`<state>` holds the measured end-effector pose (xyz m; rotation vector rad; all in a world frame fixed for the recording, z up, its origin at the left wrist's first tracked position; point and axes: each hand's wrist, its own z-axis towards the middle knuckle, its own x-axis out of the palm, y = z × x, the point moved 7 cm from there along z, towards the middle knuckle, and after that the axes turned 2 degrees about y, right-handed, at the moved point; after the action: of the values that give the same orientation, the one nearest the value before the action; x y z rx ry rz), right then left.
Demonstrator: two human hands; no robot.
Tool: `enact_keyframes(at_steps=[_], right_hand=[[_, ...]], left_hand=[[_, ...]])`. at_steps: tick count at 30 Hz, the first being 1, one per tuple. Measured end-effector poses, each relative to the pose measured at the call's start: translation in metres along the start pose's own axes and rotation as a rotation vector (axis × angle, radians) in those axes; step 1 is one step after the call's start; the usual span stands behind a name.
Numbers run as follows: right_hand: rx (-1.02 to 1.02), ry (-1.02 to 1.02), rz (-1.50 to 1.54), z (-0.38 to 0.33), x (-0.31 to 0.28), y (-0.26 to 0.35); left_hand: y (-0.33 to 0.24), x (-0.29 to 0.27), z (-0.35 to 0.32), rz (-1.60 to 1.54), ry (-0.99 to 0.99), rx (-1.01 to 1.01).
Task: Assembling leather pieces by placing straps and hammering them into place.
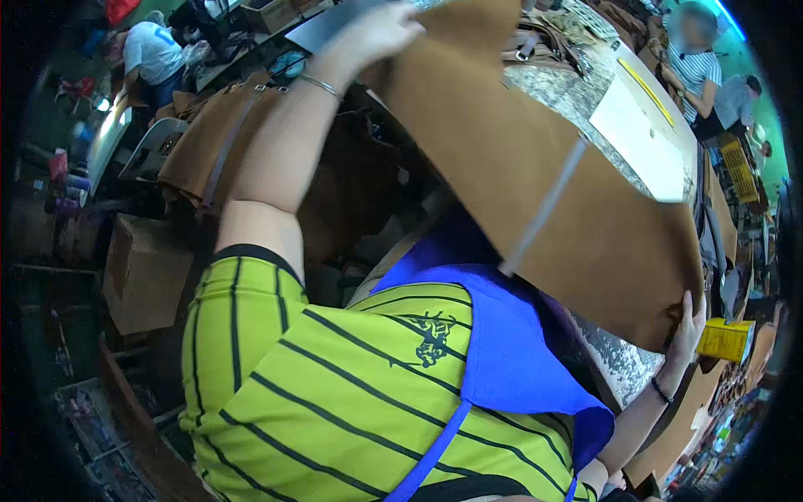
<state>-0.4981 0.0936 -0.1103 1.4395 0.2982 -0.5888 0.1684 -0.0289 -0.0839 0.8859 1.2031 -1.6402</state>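
A large brown leather-like panel (493, 159) with a pale grey strip (548, 205) across it stretches between my two hands, in front of my body. My left hand (389, 38), a bangle on its wrist, grips the panel's edge at the top. At the lower right corner, my right hand (687, 326) holds the other end, with some fingers hidden behind it. Behind the panel lies a worn, mottled tabletop (544, 84), carrying a white sheet (640, 134) and a yellow strip (646, 90).
Brown strap pieces with buckles (544, 50) lie at the table's far side. Another brown panel with a grey strip (222, 138) hangs at the left, above a cardboard box (146, 272). A yellow box (726, 339) sits beyond my right hand. Other people work at far left and far right.
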Motion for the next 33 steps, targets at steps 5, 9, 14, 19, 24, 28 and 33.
enact_keyframes(at_steps=[5,9,14,19,24,28,33], right_hand=[[-0.135,0.15,0.243,-0.001,0.139,0.112],[-0.118,0.649,0.588,-0.033,0.289,0.196],[-0.01,1.141,0.694,-0.099,0.402,0.187],[-0.066,1.157,0.44,-0.104,0.359,0.118],[0.408,0.85,0.437,-0.12,0.249,0.031],[0.536,0.257,0.367,-0.174,0.141,-0.066],[0.687,-0.41,0.149,-0.321,0.022,-0.157]], left_hand=[[0.082,-0.184,-0.049,0.451,-0.171,-0.319],[0.128,-0.258,-0.066,0.662,-0.31,-0.514],[0.185,-0.29,-0.061,1.165,-0.51,-0.35],[0.098,-0.081,-0.019,0.384,-0.282,-0.093],[-0.109,0.115,-0.043,-0.361,0.084,0.257],[-0.275,0.197,-0.077,-0.738,0.373,0.532],[-0.365,0.249,-0.132,-0.65,0.692,0.646]])
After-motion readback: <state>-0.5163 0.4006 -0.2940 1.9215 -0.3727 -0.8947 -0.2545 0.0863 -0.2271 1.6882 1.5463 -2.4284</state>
